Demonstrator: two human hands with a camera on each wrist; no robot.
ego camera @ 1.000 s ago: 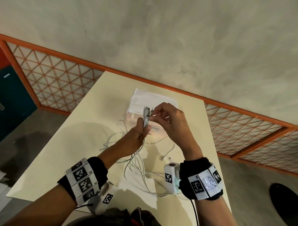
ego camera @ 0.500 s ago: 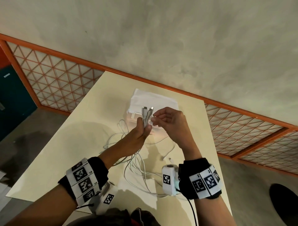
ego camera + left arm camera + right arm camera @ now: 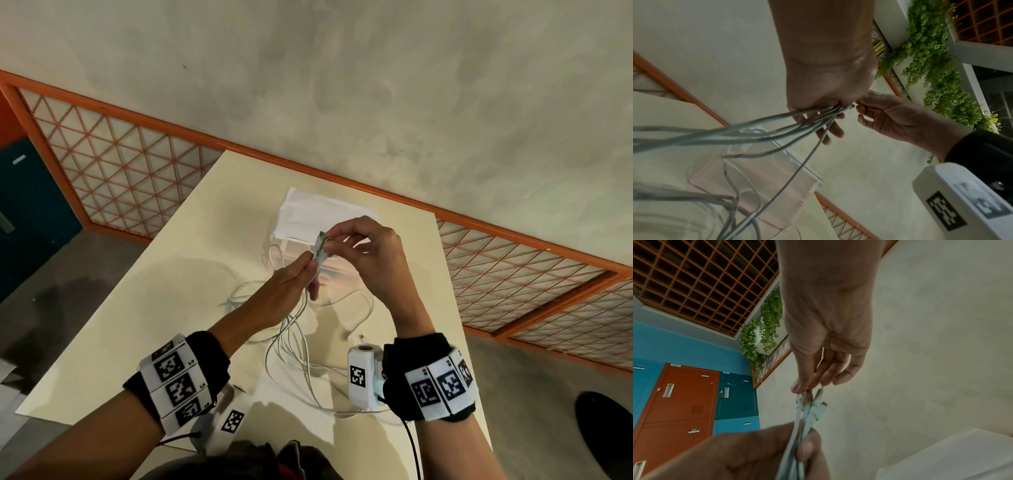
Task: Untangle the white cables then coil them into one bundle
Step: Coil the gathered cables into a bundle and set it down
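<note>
White cables [image 3: 301, 346] trail from table [image 3: 144, 342] up into left hand [image 3: 277, 294], which grips them below the plugs, while right hand [image 3: 370, 253] pinches the plug ends [image 3: 320, 245] level; aligning step, judged; next: start coiling the slack.

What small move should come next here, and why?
Probably the right hand should even up the connector ends it pinches, then start coiling. The left hand grips the white cables just below the plugs, while long loops hang loose onto the table.
</note>
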